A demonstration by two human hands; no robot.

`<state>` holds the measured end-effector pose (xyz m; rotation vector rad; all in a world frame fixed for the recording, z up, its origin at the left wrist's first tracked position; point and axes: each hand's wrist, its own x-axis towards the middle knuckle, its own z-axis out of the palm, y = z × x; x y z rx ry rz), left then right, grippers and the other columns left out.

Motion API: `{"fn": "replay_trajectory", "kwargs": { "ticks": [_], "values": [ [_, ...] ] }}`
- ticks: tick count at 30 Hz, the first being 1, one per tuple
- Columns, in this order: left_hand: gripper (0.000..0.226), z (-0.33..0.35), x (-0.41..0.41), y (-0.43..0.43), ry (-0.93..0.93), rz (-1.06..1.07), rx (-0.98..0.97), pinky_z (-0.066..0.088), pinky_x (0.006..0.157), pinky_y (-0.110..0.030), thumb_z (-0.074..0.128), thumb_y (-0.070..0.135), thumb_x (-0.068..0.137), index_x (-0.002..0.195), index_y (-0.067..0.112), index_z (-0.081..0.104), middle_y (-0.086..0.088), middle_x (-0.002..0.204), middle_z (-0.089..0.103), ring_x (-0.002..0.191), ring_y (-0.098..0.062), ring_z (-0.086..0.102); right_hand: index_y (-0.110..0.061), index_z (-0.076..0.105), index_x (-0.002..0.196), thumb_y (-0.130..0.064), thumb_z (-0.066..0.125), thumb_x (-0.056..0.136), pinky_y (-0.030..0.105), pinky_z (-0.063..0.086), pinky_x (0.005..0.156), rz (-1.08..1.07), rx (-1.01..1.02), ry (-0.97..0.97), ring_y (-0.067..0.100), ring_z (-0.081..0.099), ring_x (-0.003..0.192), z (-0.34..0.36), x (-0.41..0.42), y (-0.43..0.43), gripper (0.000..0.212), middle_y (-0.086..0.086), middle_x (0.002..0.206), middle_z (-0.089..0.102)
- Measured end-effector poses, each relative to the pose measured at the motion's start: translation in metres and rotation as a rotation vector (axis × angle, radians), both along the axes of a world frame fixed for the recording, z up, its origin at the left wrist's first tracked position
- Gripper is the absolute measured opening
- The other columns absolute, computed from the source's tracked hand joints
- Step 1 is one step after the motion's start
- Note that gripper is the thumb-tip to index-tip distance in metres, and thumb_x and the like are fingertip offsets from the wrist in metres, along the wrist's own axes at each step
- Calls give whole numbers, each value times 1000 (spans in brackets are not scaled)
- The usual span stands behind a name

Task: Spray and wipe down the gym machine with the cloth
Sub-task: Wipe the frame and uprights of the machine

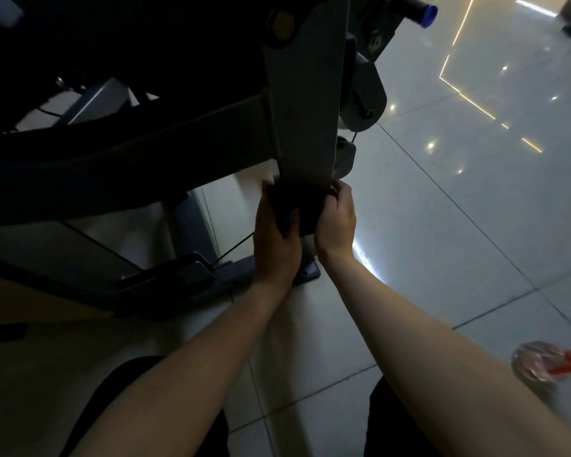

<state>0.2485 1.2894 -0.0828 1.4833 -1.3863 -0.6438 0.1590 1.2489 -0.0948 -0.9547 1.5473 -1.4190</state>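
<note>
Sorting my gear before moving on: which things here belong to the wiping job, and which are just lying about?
Job: dark cloth, grey machine post, spray bottle, left hand, right hand.
Lying about: blue-capped bar, tiled floor.

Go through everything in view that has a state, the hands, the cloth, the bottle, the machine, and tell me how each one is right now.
left hand: grips the cloth on the post's left side.
right hand: grips the cloth on the post's right side.
cloth: dark, bunched round the post's lower part.
grey post: bare above the cloth.
spray bottle: set down on the floor, in neither hand; blurred.
</note>
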Motion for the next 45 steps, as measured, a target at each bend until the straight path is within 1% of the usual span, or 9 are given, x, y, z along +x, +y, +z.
{"fn": "replay_trajectory", "kwargs": {
  "ticks": [5, 13, 18, 23, 28, 32, 36, 41, 45],
  "values": [
    [61, 6, -6, -9, 16, 16, -146, 34, 119, -49, 50, 33, 104, 156, 29, 18, -6, 162, 32, 150, -18, 31, -20, 59, 126, -32, 33, 88, 40, 50, 90, -7, -15, 62, 21, 58, 105, -2, 2, 0, 47, 4, 117, 64],
    [63, -18, -2, -15, 0, -64, -9, 41, 114, -50, 53, 31, 104, 158, 20, 23, -2, 157, 37, 145, -18, 37, -31, 56, 134, -25, 34, 96, 45, 53, 93, 68, 18, 123, 17, 59, 105, -6, -6, 3, 45, -3, 116, 66],
    [48, -12, -6, -8, 11, -37, 42, 48, 108, -37, 53, 27, 104, 149, 21, 37, 2, 143, 51, 130, -9, 50, -37, 54, 130, -33, 32, 91, 52, 53, 92, 96, 58, 134, 20, 60, 103, 2, -4, 11, 44, -4, 112, 65],
    [59, 14, -6, -5, 58, -14, -74, 40, 116, -37, 51, 35, 104, 157, 19, 29, -1, 156, 41, 142, -15, 40, -31, 62, 116, -39, 31, 85, 53, 52, 87, 67, 71, 127, 26, 61, 96, 10, -6, 14, 45, 2, 102, 68],
    [59, 31, -8, -11, 87, -12, -167, 37, 110, -15, 53, 32, 104, 157, 17, 30, -1, 156, 41, 140, -10, 40, -26, 64, 105, -34, 33, 92, 52, 50, 83, 47, 44, 140, 26, 60, 90, 9, -9, 12, 35, 3, 93, 68],
    [67, 7, -3, -20, 58, -72, -151, 39, 115, -35, 51, 37, 102, 159, 15, 23, -5, 160, 34, 145, -16, 36, -32, 66, 118, -38, 33, 96, 48, 52, 87, 70, 28, 156, 22, 61, 97, 5, -11, 10, 40, 0, 103, 71],
    [54, -18, -1, -19, 23, -85, -40, 42, 109, -21, 54, 31, 103, 151, 20, 33, 6, 151, 41, 136, -1, 43, -35, 60, 129, -41, 31, 96, 48, 52, 95, 96, 44, 154, 19, 60, 107, 1, -10, 9, 45, -4, 117, 68],
    [44, -65, 3, -26, -34, -68, 439, 36, 99, -20, 52, 25, 104, 145, 10, 41, -10, 140, 56, 130, -27, 54, -36, 57, 127, -35, 32, 96, 49, 52, 90, 119, 31, 141, 20, 59, 101, 3, -10, 13, 40, -3, 112, 66],
    [38, -45, -7, -18, -77, 44, 370, 41, 91, -23, 47, 23, 106, 142, 10, 44, -9, 133, 59, 123, -28, 57, -37, 55, 125, -35, 33, 97, 49, 53, 91, 97, 19, 130, 18, 59, 102, 3, -6, 13, 36, -6, 113, 65]
  ]
}}
